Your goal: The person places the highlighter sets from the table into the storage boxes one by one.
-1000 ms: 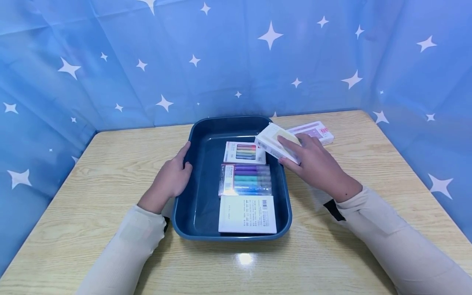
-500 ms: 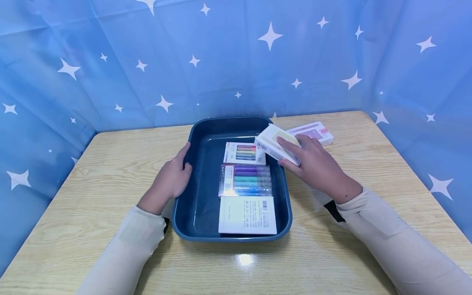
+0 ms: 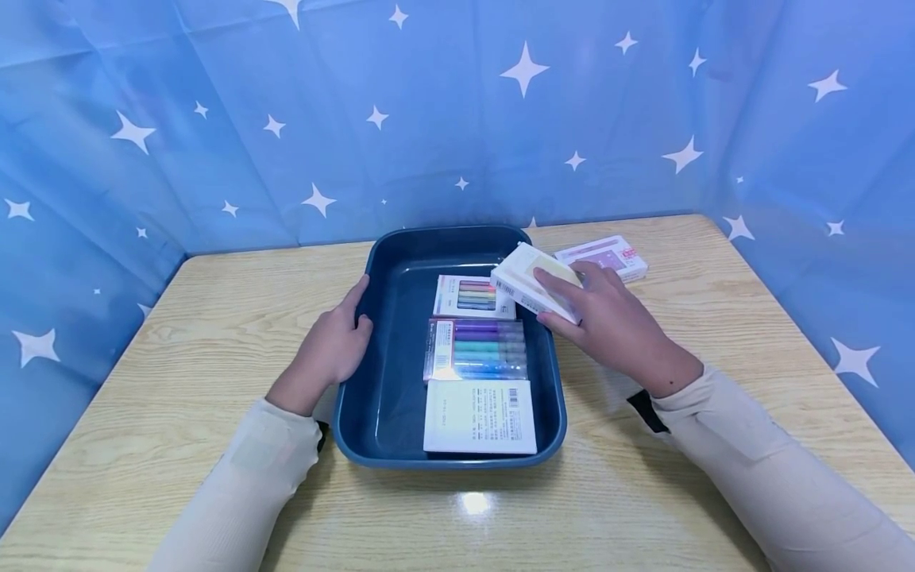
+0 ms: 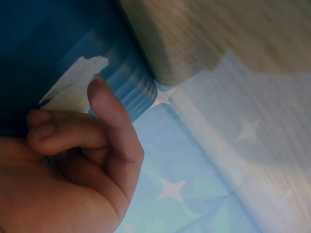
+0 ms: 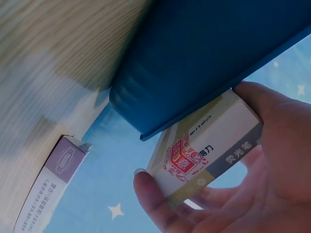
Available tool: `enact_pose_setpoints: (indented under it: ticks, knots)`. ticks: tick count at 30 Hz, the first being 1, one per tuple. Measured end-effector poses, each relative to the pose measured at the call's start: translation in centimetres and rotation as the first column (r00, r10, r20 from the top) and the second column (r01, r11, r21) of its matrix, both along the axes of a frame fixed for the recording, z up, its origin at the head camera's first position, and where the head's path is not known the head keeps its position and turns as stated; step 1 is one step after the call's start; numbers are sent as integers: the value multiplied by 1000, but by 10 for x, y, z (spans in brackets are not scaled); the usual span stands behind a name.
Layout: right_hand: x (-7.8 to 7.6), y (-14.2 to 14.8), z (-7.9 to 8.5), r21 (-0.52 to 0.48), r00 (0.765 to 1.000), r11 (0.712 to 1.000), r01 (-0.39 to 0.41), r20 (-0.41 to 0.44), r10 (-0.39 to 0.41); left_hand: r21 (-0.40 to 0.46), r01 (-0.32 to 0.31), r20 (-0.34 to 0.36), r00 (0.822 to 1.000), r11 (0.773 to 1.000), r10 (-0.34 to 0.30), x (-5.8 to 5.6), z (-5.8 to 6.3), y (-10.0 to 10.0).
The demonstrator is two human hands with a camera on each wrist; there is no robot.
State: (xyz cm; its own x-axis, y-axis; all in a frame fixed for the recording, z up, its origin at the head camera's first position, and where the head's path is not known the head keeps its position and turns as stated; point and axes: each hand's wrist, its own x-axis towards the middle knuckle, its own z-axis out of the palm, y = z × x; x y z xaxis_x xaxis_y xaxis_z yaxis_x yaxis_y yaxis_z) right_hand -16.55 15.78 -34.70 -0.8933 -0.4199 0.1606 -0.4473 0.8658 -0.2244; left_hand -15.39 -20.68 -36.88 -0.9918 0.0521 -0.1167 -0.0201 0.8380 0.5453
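Note:
A dark blue plastic bin (image 3: 389, 381) stands on the table. At its left side my left hand (image 3: 329, 349) holds the rim, thumb at the edge; in the left wrist view some fingers (image 4: 73, 133) are curled beside the outer wall. My right hand (image 3: 615, 322) grips a white-and-yellow highlighter box (image 5: 199, 145), tilted over the bin's right rim near the far corner. Inside the bin, along the right side, lie a white box with a pen window (image 3: 450, 295), a clear pack of purple, green and blue markers (image 3: 486, 349), and a white printed box (image 3: 479, 417).
A white-and-purple box (image 3: 608, 256) lies on the wooden table (image 3: 179, 357) behind my right hand, right of the bin. A blue curtain with white stars (image 3: 429, 119) hangs along the back and sides.
My right hand has shifted the highlighter box very slightly left and down over the rim. The left hand and the bin have kept their places.

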Motion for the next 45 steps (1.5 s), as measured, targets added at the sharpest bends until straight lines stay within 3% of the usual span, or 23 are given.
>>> enact_pose_setpoints:
  ticks: [25, 39, 45]
  knots:
    - [3, -7, -7, 26, 1000, 1000, -11, 26, 10, 2, -2, 14, 1000, 1000, 2, 0, 1, 0]
    - [5, -12, -13, -14, 998, 999, -51, -45, 50, 5, -1, 6, 1000, 1000, 1, 0, 0, 1]
    - [4, -13, -14, -1, 990, 997, -78, -115, 78, 10, -3, 8, 1000, 1000, 3, 0, 0, 0]
